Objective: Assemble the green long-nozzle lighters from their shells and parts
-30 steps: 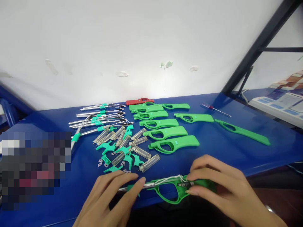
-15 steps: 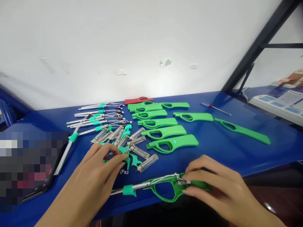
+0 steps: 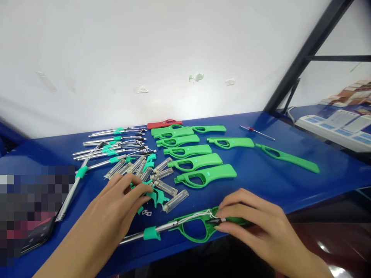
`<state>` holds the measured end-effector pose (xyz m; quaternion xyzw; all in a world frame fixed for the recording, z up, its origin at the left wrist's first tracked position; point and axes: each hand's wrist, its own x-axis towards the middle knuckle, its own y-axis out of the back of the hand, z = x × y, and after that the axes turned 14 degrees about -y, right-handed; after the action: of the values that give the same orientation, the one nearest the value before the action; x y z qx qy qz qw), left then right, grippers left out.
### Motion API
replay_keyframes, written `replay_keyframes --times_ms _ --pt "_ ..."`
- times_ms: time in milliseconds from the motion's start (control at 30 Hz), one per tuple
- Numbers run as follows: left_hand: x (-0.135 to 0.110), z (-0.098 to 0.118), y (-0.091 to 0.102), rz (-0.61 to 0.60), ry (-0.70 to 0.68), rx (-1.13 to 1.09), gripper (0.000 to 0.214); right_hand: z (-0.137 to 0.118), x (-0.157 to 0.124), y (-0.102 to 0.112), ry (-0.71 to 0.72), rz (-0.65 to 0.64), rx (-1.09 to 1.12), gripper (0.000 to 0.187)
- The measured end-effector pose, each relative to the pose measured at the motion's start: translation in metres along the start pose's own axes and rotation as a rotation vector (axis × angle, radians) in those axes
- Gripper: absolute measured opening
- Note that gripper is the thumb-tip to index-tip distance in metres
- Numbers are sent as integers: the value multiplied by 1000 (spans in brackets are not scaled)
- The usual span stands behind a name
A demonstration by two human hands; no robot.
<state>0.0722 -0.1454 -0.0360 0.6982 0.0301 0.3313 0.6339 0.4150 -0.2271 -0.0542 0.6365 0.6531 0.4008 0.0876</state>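
The half-built green lighter (image 3: 193, 228) lies along the near edge of the blue bench (image 3: 290, 181). Its open handle shell shows white wires, and a metal nozzle tube with a teal collar (image 3: 152, 233) points left. The right hand (image 3: 257, 229) clamps the grip end, with its fingers (image 3: 232, 204) close together on top and the thumb against the near side. The left hand (image 3: 114, 208) is curled over the heap of teal triggers (image 3: 156, 196) and clear fuel tanks (image 3: 175, 201). Its fingertips (image 3: 142, 190) touch the triggers, but whether they pinch one cannot be told. Behind lie a row of green handle shells (image 3: 203, 175), whose pale marks are too small to read, then wired nozzle tubes (image 3: 116, 141), a red shell (image 3: 164, 124) and a screwdriver (image 3: 256, 132).
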Motion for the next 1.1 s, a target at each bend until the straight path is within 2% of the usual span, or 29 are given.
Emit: replay_keyframes --times_ms 133,367,600,700,800,933,1100 --pt "-2 4 4 30 11 12 25 0 0 -1 -4 0 3 1" --pt "-1 17 10 -46 -27 56 29 0 -2 -1 -19 -17 8 4" --pt "4 14 7 -84 16 57 28 1 -1 -1 -28 -24 13 4" --pt "4 15 10 -51 11 82 27 1 -2 -1 -32 -28 11 5" --pt "6 21 16 42 9 121 30 1 -2 -1 -34 -30 9 4" --pt "11 35 21 98 66 45 30 1 -1 -1 -28 -26 11 6" --pt "18 50 10 109 89 -61 22 1 -2 -1 -28 -24 9 7"
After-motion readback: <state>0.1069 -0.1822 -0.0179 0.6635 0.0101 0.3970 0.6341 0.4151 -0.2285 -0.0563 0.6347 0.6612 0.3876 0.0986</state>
